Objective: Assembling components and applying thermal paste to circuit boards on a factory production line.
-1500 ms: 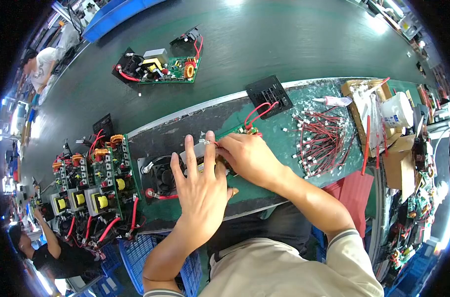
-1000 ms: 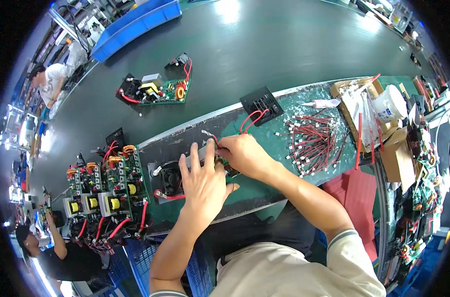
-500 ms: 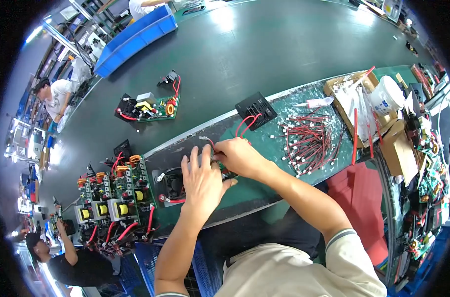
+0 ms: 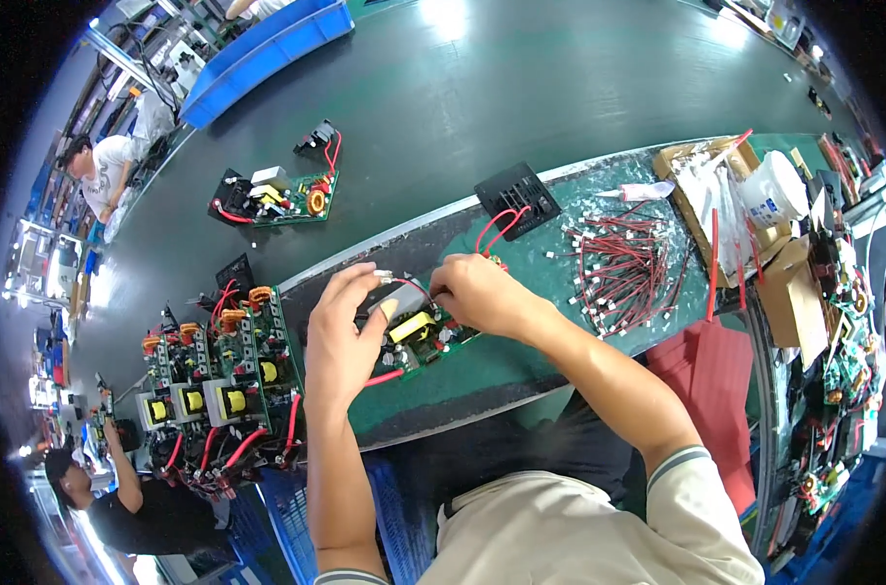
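Head cam: green bench (image 4: 501, 375) has a bent near edge; wide belt (image 4: 521, 97) is past its far edge. Cardboard box (image 4: 675, 168) has see-thru plastic in it. Circuit board (image 4: 425, 345) lies on bench btwn hands. L hand (image 4: 344, 341) bends o/ its left end, thumb & fingers apart; R hand (image 4: 490, 297) pinches thin red wire (image 4: 413, 285).

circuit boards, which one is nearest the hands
The board between the left hand and right hand, lying flat on the bench. The upright boards stand to its left; the far board lies apart.
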### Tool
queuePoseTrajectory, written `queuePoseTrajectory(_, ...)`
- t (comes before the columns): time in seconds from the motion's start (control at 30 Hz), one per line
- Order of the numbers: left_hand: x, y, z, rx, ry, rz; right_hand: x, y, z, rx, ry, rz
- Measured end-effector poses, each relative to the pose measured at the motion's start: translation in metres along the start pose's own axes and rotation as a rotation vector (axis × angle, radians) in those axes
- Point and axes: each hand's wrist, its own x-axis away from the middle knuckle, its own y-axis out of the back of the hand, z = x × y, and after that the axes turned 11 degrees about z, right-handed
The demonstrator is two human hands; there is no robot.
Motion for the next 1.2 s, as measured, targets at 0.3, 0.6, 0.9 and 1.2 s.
queuePoseTrajectory(0.3, -0.002, -0.009, 0.013, 0.138, 0.018, -0.018, -0.02, 0.009, 0.0, 0.01, -0.235, 0.13)
queuePoseTrajectory(0.6, -0.005, -0.011, 0.023, 0.13, -0.047, -0.05, -0.031, 0.017, 0.01, 0.089, -0.394, 0.209)
queuePoseTrajectory(0.9, -0.041, 0.005, 0.029, 0.047, -0.055, -0.166, -0.042, 0.029, 0.018, 0.094, -0.597, 0.352)
queuePoseTrajectory(1.2, -0.174, 0.072, 0.171, -0.389, 0.636, -0.006, 0.013, 0.026, 0.021, -0.001, -0.072, -0.05)
